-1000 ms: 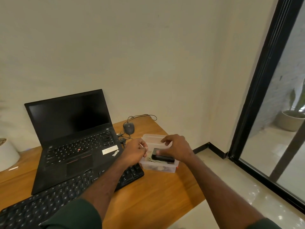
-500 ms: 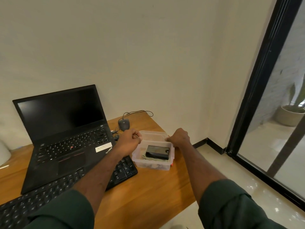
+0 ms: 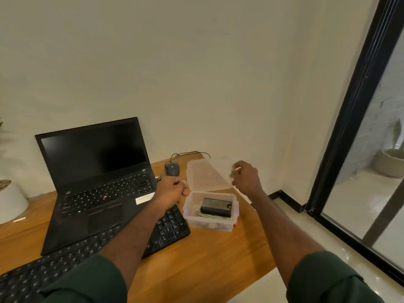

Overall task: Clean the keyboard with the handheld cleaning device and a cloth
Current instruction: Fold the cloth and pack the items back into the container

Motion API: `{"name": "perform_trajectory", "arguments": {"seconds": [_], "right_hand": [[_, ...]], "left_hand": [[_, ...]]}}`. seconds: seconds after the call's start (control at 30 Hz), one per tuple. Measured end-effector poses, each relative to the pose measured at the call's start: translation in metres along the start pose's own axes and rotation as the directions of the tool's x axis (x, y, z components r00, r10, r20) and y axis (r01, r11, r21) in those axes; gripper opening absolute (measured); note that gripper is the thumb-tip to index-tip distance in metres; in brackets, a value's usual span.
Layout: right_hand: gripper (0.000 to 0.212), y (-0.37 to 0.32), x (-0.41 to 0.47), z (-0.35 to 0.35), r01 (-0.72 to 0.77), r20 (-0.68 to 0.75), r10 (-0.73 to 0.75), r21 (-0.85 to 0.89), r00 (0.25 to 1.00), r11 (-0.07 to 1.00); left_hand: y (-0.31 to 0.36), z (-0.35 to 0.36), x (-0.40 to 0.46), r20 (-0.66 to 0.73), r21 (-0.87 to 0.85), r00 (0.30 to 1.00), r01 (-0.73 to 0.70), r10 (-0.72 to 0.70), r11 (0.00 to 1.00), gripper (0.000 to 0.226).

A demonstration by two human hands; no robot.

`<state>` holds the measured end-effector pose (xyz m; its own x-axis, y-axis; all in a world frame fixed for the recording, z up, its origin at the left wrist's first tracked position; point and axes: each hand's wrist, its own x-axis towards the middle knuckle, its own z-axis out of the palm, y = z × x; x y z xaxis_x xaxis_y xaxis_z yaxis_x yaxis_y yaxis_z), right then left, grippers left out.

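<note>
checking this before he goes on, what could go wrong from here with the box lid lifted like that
The right hand pinches only one edge of the clear lid, so it could slip and drop onto the black device in the box. The box sits near the desk's right edge; a tug could slide it off. The left hand hovers over the keyboard corner and may press keys.

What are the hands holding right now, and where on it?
Both hold the clear plastic lid: left hand at its left edge, right hand at its right edge.
</note>
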<state>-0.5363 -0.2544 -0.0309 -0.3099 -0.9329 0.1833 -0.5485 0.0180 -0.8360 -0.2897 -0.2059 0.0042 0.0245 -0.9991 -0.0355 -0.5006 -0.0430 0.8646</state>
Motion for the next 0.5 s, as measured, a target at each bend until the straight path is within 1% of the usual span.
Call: {"name": "perform_trajectory", "arguments": {"seconds": [0.03, 0.1, 0.17, 0.23, 0.27, 0.3, 0.37, 0.4, 0.43, 0.5], "right_hand": [[0.017, -0.003, -0.005, -0.005, 0.045, -0.017, -0.044, 0.057, 0.999, 0.997], [0.014, -0.007, -0.02, -0.013, 0.141, -0.077, -0.132, 0.133, 0.988, 0.981], [0.013, -0.008, -0.038, -0.016, 0.26, -0.12, -0.246, 0.114, 0.962, 0.959], [0.016, -0.004, -0.054, -0.015, 0.342, -0.131, -0.331, 0.069, 0.935, 0.937], [0.017, -0.002, -0.06, -0.014, 0.359, -0.147, -0.348, 0.06, 0.926, 0.931], [0.017, 0.0, -0.065, -0.014, 0.37, -0.178, -0.354, 0.065, 0.918, 0.927], [0.017, 0.001, -0.071, -0.017, 0.384, -0.273, -0.345, 0.105, 0.898, 0.917], [0.017, 0.002, -0.072, -0.019, 0.391, -0.315, -0.337, 0.126, 0.888, 0.912], [0.016, 0.002, -0.073, -0.02, 0.404, -0.345, -0.339, 0.136, 0.875, 0.905], [0.013, 0.003, -0.074, -0.019, 0.429, -0.348, -0.368, 0.116, 0.862, 0.896]], "left_hand": [[-0.001, -0.001, 0.001, -0.023, -0.04, 0.999, 0.033, -0.034, 0.999, 0.027], [-0.001, -0.002, -0.001, -0.032, -0.15, 0.991, 0.123, -0.13, 0.981, 0.035], [-0.002, -0.003, -0.003, 0.028, -0.259, 0.978, 0.207, -0.207, 0.943, 0.048], [-0.004, -0.003, -0.005, 0.122, -0.354, 0.965, 0.259, -0.231, 0.898, 0.054], [-0.004, -0.003, -0.006, 0.15, -0.363, 0.963, 0.265, -0.225, 0.893, 0.052], [-0.004, -0.002, -0.007, 0.155, -0.322, 0.964, 0.255, -0.215, 0.912, 0.049], [-0.004, -0.002, -0.008, 0.102, -0.158, 0.973, 0.219, -0.205, 0.963, 0.042], [-0.005, -0.002, -0.009, 0.068, -0.104, 0.976, 0.213, -0.207, 0.972, 0.041], [-0.006, -0.002, -0.009, 0.057, -0.101, 0.974, 0.223, -0.218, 0.97, 0.041], [-0.006, -0.004, -0.009, 0.108, -0.19, 0.963, 0.264, -0.247, 0.946, 0.043]]}}
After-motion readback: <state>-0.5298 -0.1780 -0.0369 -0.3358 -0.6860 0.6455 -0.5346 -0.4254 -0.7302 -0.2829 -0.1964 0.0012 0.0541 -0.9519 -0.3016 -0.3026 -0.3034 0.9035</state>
